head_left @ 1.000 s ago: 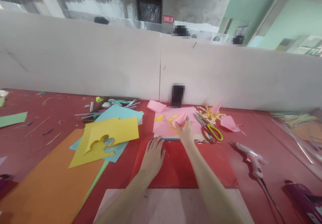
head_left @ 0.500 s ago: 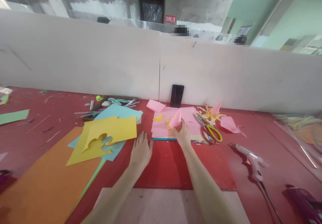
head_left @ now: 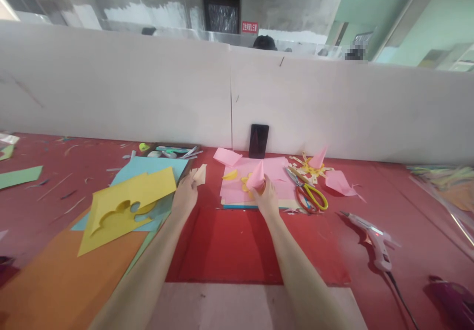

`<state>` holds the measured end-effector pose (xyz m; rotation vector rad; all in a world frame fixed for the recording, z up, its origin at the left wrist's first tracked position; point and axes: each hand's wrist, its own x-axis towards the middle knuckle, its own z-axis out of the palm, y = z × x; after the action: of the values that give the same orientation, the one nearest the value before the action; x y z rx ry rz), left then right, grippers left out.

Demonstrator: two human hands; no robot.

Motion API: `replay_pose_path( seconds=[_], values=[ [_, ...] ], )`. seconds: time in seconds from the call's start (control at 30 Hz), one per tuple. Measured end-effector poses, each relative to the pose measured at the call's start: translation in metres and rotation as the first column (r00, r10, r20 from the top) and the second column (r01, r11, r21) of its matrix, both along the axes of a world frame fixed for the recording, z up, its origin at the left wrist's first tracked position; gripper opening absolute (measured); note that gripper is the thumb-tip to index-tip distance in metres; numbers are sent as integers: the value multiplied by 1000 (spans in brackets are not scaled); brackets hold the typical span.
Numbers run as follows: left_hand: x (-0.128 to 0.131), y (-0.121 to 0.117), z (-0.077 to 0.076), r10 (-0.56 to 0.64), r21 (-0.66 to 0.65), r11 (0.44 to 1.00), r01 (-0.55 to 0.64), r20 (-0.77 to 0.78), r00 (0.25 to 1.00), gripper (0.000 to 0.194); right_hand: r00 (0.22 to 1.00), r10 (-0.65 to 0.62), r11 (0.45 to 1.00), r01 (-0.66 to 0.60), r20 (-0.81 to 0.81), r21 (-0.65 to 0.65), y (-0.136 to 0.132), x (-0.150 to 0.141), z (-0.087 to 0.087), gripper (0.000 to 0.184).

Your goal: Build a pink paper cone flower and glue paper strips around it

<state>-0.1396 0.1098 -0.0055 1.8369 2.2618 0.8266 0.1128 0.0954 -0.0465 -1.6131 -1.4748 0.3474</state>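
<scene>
Between the forearms (head_left: pixel 296 261), free passage was left above the red board (head_left: pixel 231 251); beyond it, the way was obstructed by the held pink paper cone (head_left: pixel 256 176), scissors (head_left: pixel 300 184) and white partition (head_left: pixel 326 103), and on the right by the hot-glue gun (head_left: pixel 373 233).

Left hand (head_left: pixel 185 195) seemingly pinches, right hand (head_left: pixel 267 196) curls, both forearms (head_left: pixel 300 266) stretched forward.

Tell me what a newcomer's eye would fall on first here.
Probably the pink paper cone first, held point-up in the right hand near the middle. Next, the yellow paper with a scalloped cut-out at left, lying over a blue sheet. The scissors, one handle red and one yellow, stand out right of that hand.
</scene>
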Motion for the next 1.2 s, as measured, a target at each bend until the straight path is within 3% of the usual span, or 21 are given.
replay_pose_path(
  seconds=[0.17,0.3,0.4,0.47,0.53,0.63,0.8,0.93,1.07,1.2],
  values=[
    [22,1,-5,60,-74,995,-67,-92,994,57,1000,8,1000,-8,-19,0,0,0,1,64],
    [38,-4,-5,-49,-127,992,25,-189,981,52,999,21,1000,-22,-26,-20,1,2,2,67],
    [43,-8,0,-57,-88,995,41,-192,980,46,1000,22,999,-23,-19,-44,1,2,3,67],
    [45,-8,5,29,-18,999,-33,-178,984,46,1000,18,999,-18,-12,-39,1,1,3,66],
    [47,-3,9,152,7,988,-152,-130,980,56,1000,10,1000,-10,-10,-28,0,1,3,65],
    [52,10,12,248,-97,963,-251,-46,968,73,1000,13,999,-14,-15,-29,-1,0,3,64],
    [69,33,12,220,-119,967,-224,-47,974,59,999,27,998,-28,-31,-47,-1,1,5,65],
    [77,46,13,289,-103,950,-296,-77,954,58,999,28,999,-29,-42,-31,-1,0,6,62],
    [75,59,15,319,-135,934,-330,-101,942,66,999,20,1000,-20,-44,-21,-1,0,6,61],
    [69,63,15,281,-184,937,-298,-114,953,59,997,25,999,-28,-75,-40,-1,0,10,61]
  ],
)
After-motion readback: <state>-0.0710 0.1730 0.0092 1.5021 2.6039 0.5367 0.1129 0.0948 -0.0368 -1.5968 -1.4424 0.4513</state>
